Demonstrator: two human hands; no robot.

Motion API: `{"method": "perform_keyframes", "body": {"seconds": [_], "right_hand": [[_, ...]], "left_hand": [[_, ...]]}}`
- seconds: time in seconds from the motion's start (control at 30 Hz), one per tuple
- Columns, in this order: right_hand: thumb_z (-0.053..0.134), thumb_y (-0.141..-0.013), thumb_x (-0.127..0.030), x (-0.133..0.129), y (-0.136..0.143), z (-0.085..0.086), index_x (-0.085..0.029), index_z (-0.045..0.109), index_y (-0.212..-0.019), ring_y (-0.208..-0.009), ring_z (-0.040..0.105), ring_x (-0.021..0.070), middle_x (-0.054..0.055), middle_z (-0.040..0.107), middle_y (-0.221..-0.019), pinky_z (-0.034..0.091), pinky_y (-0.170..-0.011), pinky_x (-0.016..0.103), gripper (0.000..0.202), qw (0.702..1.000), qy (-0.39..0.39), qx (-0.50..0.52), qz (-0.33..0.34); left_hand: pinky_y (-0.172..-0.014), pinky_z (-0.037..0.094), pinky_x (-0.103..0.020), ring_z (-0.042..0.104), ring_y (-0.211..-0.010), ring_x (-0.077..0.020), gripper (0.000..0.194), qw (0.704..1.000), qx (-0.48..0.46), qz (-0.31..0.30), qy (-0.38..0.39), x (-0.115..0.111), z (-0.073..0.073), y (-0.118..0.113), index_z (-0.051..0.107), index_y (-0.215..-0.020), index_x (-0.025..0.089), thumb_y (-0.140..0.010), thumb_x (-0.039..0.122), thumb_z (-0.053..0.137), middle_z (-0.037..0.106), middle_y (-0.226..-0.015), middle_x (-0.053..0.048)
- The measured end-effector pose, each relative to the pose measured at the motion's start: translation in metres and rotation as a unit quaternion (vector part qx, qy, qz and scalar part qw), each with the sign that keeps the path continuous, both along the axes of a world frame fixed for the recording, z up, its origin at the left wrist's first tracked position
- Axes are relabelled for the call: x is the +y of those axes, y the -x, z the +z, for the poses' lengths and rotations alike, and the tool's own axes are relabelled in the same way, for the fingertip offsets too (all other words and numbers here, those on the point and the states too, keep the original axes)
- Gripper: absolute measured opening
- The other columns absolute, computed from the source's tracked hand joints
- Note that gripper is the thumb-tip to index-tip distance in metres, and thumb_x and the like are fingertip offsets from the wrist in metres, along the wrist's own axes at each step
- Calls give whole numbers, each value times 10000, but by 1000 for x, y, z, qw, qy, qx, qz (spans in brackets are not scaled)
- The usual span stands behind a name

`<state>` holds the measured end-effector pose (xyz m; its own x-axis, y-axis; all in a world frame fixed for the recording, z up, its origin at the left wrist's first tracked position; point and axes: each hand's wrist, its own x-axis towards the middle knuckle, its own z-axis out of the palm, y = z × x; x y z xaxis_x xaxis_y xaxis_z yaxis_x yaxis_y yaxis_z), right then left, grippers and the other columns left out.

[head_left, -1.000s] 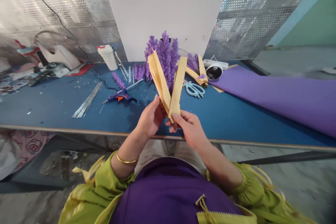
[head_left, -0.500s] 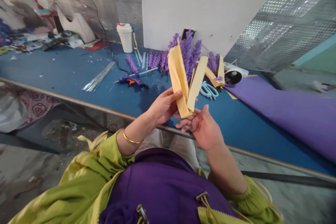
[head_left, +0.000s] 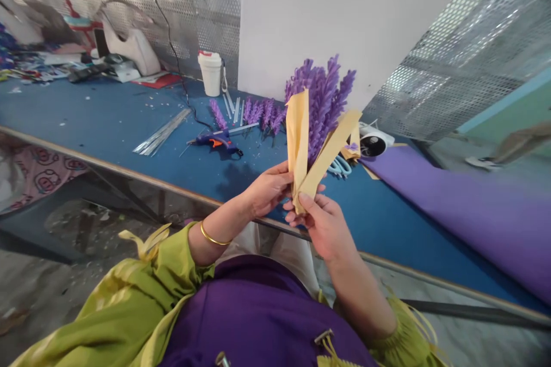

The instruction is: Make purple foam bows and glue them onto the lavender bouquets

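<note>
Your left hand (head_left: pixel 271 188), in a narrow grip, holds the lower left side of the folded pale-yellow paper strips (head_left: pixel 298 132); the purple, spiky flower bunch (head_left: pixel 322 103) rises between them, above the grip. Your right hand (head_left: pixel 329 226) pinches their base, thumb foremost. Leftward, the blue counter (head_left: pixel 206 175) spreads toward the dark-blue and orange glue gun (head_left: pixel 218 140); its front edge passes beneath both hands; rightward lies the smooth purple sheet (head_left: pixel 456 195).
</note>
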<state>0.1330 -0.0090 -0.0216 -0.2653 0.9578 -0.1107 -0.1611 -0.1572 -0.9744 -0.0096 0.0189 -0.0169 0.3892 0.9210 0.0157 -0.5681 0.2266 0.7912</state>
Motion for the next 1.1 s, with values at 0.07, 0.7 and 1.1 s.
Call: {"method": "perform_keyframes", "body": {"seconds": [0.07, 0.7, 1.1], "right_hand": [[783, -727, -524, 0, -1, -4, -159, 726, -807, -538, 668, 130, 67, 761, -743, 541, -497, 224, 378, 999, -25, -17, -19], [674, -847, -439, 26, -2, -22, -183, 684, -906, -711, 648, 180, 55, 732, -821, 432, -615, 261, 263, 932, -151, -318, -87], [637, -893, -524, 10, -46, -18, -239, 668, -1153, -632, 634, 160, -5, 724, -757, 395, -585, 270, 387, 866, -233, -433, -91]], "left_hand": [[-474, 412, -221, 605, -557, -131, 358, 1000, -18, -17, -1, 2, -1, 1, 672, -1028, 115, -910, 443, 591, 748, -863, -117], [-860, 532, -294, 688, -947, -200, 592, 966, 184, 178, -40, 16, -26, 4, 630, -1193, 109, -626, 184, 782, 746, -1083, -92], [-615, 531, -241, 674, -724, -134, 672, 885, 431, 156, -76, 19, -26, 13, 544, -1331, 152, -704, 284, 746, 665, -1260, -123]]}}
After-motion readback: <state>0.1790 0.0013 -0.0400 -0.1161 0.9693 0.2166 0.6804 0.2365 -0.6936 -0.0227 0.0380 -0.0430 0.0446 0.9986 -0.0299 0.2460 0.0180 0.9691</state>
